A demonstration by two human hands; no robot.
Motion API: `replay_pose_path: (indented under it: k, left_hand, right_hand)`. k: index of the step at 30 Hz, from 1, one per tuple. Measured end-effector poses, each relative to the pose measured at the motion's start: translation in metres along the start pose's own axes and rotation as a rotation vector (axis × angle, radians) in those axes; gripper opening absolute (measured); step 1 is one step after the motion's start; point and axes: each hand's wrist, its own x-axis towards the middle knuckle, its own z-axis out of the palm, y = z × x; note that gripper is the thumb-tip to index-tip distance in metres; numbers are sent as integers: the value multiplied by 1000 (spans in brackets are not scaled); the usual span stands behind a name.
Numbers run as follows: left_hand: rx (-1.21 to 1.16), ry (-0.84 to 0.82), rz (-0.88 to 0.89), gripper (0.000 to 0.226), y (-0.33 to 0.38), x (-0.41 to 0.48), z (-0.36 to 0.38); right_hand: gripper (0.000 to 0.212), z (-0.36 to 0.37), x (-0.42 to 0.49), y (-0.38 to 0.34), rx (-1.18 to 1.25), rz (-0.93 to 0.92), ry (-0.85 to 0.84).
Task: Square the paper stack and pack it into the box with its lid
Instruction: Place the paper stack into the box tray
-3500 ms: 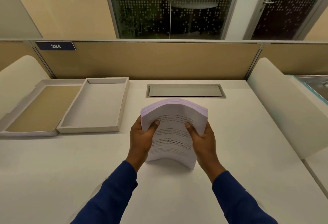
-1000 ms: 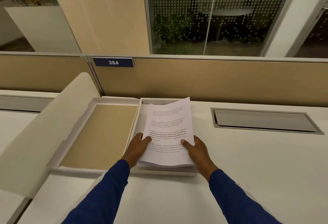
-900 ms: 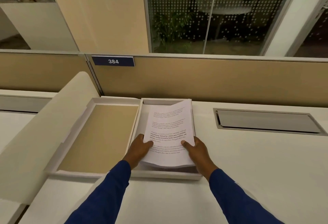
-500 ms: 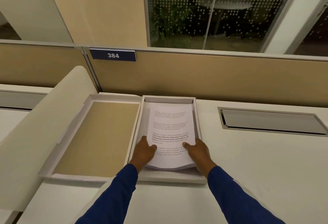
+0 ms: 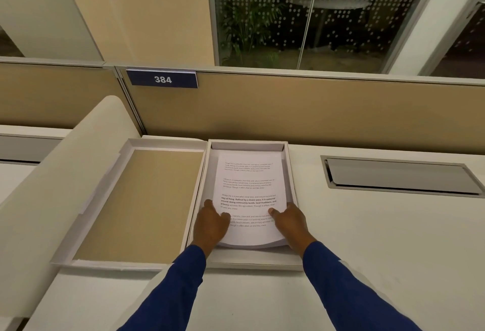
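A white paper stack (image 5: 249, 186) with printed text lies inside the shallow white box (image 5: 252, 261) on the desk. Its far end rests on the box floor, while its near end curves up slightly. My left hand (image 5: 211, 224) grips the stack's near left edge, thumb on top. My right hand (image 5: 290, 221) grips the near right edge the same way. The box lid (image 5: 147, 204), with a tan inside, lies open-side up directly left of the box.
A tan partition (image 5: 315, 110) with a blue "384" sign (image 5: 162, 79) stands behind the box. A metal cable flap (image 5: 399, 177) is set into the desk at the right. A curved white divider (image 5: 52, 173) rises left of the lid.
The stack went from being held upright over the desk to lying in the box. Over the last second its far end dropped flat and both hands sank lower with it.
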Motion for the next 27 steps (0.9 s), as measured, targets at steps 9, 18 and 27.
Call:
replay_pose_path:
  k: [9, 18, 27]
  left_hand:
    - [63, 94, 167, 60, -9, -23, -8]
    - [139, 414, 382, 37, -25, -46, -35]
    - [250, 630, 100, 42, -73, -83, -49]
  right_hand:
    - [58, -5, -24, -2, -345, -293, 166]
    - [64, -18, -42, 27, -369, -401, 203]
    - [72, -16, -42, 45, -463, -430, 84]
